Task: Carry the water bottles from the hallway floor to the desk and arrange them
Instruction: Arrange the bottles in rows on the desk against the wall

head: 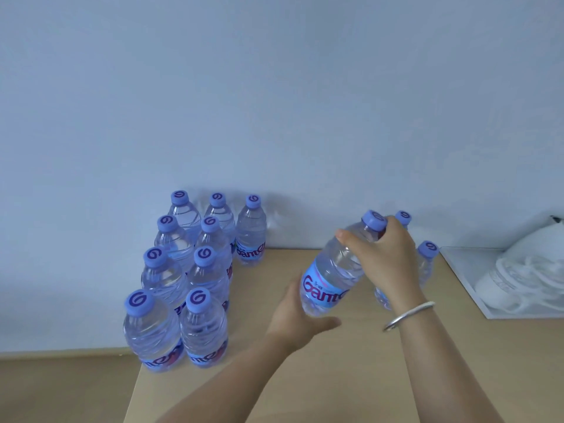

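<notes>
I've got one water bottle (334, 270) tilted in the air over the middle of the table (335, 377). My right hand (386, 257) is wrapped round its neck just under the cap, and my left hand (300, 315) cups the bottom, fingers curled behind it. Nine more bottles (195, 270) stand in rows at the table's far left corner against the wall (274, 87). Two others (425, 264) stand behind my right hand. A white tray (464, 279) sits at the right edge.
</notes>
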Motion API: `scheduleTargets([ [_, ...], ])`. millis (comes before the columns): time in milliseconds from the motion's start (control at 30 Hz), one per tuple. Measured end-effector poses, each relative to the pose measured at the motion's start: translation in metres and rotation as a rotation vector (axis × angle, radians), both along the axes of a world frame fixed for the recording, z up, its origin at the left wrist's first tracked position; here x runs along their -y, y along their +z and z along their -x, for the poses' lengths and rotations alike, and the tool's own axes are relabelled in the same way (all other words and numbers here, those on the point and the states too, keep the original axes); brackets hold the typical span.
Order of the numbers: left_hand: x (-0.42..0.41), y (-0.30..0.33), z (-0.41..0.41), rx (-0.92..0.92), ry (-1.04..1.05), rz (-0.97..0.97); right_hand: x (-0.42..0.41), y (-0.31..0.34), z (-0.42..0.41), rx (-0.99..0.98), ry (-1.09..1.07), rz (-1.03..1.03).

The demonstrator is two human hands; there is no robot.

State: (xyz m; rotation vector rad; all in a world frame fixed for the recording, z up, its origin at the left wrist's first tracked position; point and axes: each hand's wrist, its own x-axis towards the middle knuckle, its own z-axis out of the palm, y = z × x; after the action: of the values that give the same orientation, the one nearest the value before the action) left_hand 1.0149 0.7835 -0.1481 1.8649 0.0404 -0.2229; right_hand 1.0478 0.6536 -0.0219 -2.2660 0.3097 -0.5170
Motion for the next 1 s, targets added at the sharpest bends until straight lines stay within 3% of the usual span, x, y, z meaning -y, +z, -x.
scheduleTargets([
  [167, -0.021, 0.015, 0.010, 0.149, 0.163, 0.228, -0.017, 0.016, 0.005, 0.034, 0.171, -0.170],
  [333, -0.049, 0.036, 0.020, 0.045, -0.072, 0.360, -0.020, 0.019, 0.006, -0.115, 0.551, -0.408],
  [433, -0.057, 0.047, 0.026, -0.006, -0.198, 0.367, -0.027, 0.018, 0.005, -0.051, 0.517, -0.411],
  [600, -0.054, 0.061, 0.033, 0.086, -0.025, 0.212, -0.041, 0.022, 0.000, -0.053, 0.364, -0.349],
  [767, -0.060, 0.062, 0.030, 0.065, -0.075, 0.397, -0.041, 0.030, -0.001, -0.164, 0.524, -0.318],
  [1000, -0.057, 0.057, 0.030, 0.042, -0.070, 0.413, -0.041, 0.029, -0.004, -0.171, 0.483, -0.267],
])
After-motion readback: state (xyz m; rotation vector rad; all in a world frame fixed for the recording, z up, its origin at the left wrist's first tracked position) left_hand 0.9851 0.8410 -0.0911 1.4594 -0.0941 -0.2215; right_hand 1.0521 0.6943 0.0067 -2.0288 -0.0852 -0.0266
